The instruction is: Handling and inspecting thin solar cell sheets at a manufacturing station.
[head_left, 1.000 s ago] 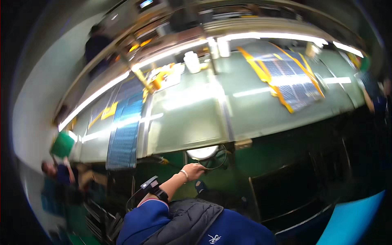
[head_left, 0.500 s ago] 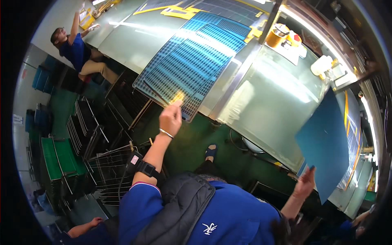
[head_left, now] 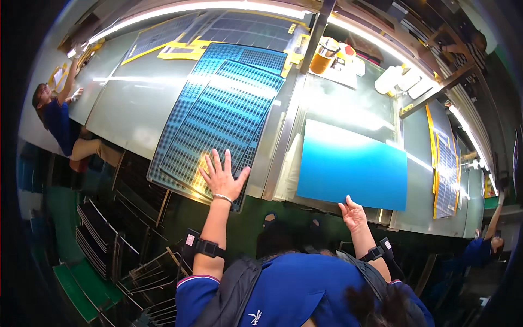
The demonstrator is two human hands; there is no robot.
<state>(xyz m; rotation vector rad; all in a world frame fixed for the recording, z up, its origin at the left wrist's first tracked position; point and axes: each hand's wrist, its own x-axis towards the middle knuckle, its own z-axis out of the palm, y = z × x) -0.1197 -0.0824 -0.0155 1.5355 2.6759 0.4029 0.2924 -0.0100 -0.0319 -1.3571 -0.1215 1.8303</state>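
My left hand (head_left: 223, 177) lies with fingers spread on the near end of a shiny blue sheet (head_left: 218, 117) covered in a dark grid of small marks. Beneath that sheet is a larger patterned sheet (head_left: 177, 111), its left side and edges showing. My right hand (head_left: 353, 215) pinches the near edge of a plain blue sheet (head_left: 351, 166) between thumb and fingers. This plain sheet sits flat over the pale worktop to the right of the metal divider; whether it fully rests there I cannot tell.
A metal post (head_left: 313, 41) rises between the two worktops. Brown pots (head_left: 324, 57) and white containers (head_left: 388, 80) stand at the back. Yellow-edged film sheets (head_left: 234, 27) lie beyond. Wire racks (head_left: 98, 234) fill the lower left. Co-workers (head_left: 57, 120) are at the far left and right.
The plain blue sheet has swung from tilted at the right to flat over the right worktop. My left hand has opened from a pinch and spread on the patterned sheet.
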